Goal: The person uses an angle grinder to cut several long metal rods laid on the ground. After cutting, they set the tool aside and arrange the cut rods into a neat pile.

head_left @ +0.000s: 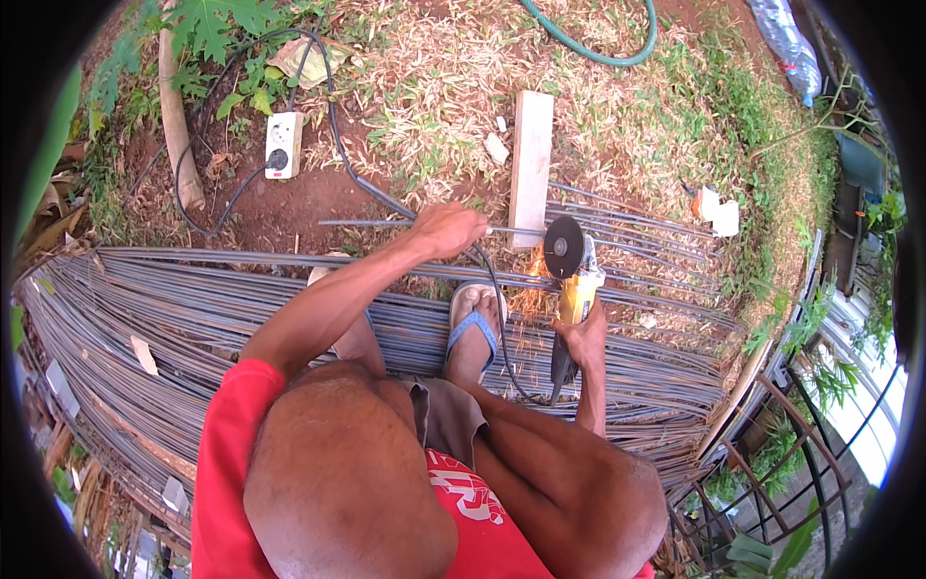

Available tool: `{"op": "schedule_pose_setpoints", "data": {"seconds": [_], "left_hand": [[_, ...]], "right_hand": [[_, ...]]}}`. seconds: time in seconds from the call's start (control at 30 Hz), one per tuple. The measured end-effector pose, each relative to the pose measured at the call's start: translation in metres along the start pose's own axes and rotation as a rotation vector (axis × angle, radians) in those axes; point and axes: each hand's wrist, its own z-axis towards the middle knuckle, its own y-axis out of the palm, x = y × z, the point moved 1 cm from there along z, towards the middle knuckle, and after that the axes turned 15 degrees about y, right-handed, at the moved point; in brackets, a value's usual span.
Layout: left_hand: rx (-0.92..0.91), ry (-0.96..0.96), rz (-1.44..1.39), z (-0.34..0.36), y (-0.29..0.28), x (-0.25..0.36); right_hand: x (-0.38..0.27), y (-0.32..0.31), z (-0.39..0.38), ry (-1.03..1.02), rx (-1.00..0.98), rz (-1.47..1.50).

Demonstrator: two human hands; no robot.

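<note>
My left hand (450,229) grips a thin steel rod (367,222), held level across a wooden board (531,174). My right hand (579,333) is wrapped round a yellow and black angle grinder (581,289) with a dark disc (564,247) at the rod's right part. Orange sparks (531,285) spray down and left of the disc toward my sandalled foot (473,338). A long bundle of steel rods (164,338) lies under and around my feet, with several loose rods (656,241) right of the board. The grinder's black cord runs down, then back up past my left hand.
A white power strip (284,145) with a plugged cord sits on the dirt at upper left, near a small trunk (174,116). A green hose (603,53) curves at the top. Plastic bottles (783,53), a white object (723,219) and a rusty metal frame (791,482) are at the right.
</note>
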Motion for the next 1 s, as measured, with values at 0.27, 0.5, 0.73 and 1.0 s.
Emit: {"op": "schedule_pose_setpoints", "data": {"seconds": [0.27,0.5,0.73,1.0], "left_hand": [[0.01,0.022,0.042,-0.002,0.003,-0.006],[0.021,0.038,0.07,-0.001,0.009,-0.011],[-0.069,-0.074,-0.021,0.002,0.002,-0.002],[0.043,0.008,0.006,-0.004,0.002,-0.004]], "right_hand": [[-0.014,0.007,0.024,-0.075,0.052,0.021],[-0.004,0.001,0.011,0.032,-0.032,0.023],[0.001,0.003,0.011,0.005,0.013,-0.025],[-0.019,0.005,0.02,-0.058,0.008,0.089]]}}
